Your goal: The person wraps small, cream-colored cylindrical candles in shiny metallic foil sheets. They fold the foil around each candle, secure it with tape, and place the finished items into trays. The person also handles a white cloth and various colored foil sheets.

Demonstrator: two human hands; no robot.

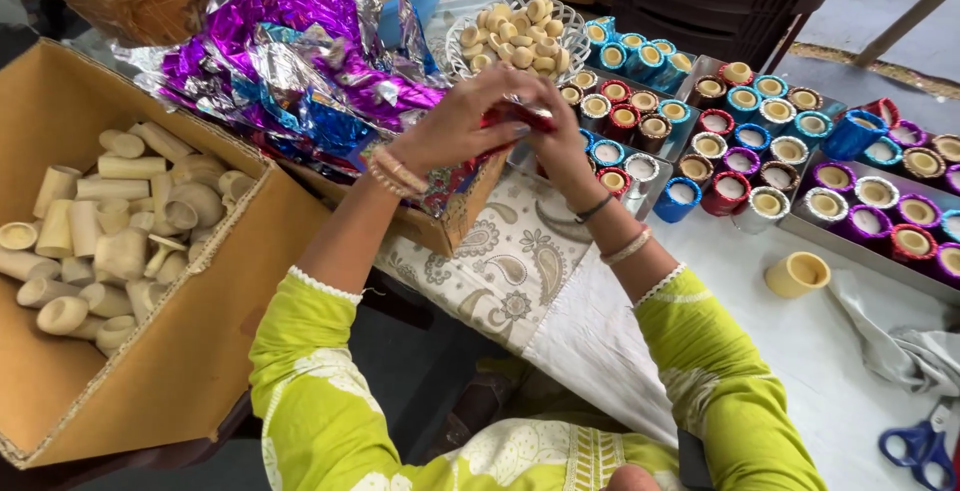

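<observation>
At the far left sits a large cardboard box (190, 351) holding a heap of bare, cream-coloured cups and tubes (110, 241). Just right of that box, and partly behind it, lies a crumpled pile of shiny purple, blue and silver foil (290, 51). Right of the foil pile, the person's left hand (455, 126) and right hand (555, 141) meet above a smaller patterned box (455, 216). Both hands are curled narrow, fingers pinched together around a small piece wrapped in red foil (515, 116), which is held between them in the air; how much of a cup is inside the foil cannot be told. Behind the hands, further from the cardboard box, stands a white basket (575, 26) of more bare pieces. Right of the hands, metal trays (850, 246) carry rows of finished foil-wrapped cups (760, 136) in blue, red, purple and silver. One unwrapped yellow cup (797, 274) lies alone on the white table (800, 371) just in front of the trays. Farthest right from the cardboard box, grey cloth (900, 351) and blue-handled scissors (920, 446) rest at the table's corner.
</observation>
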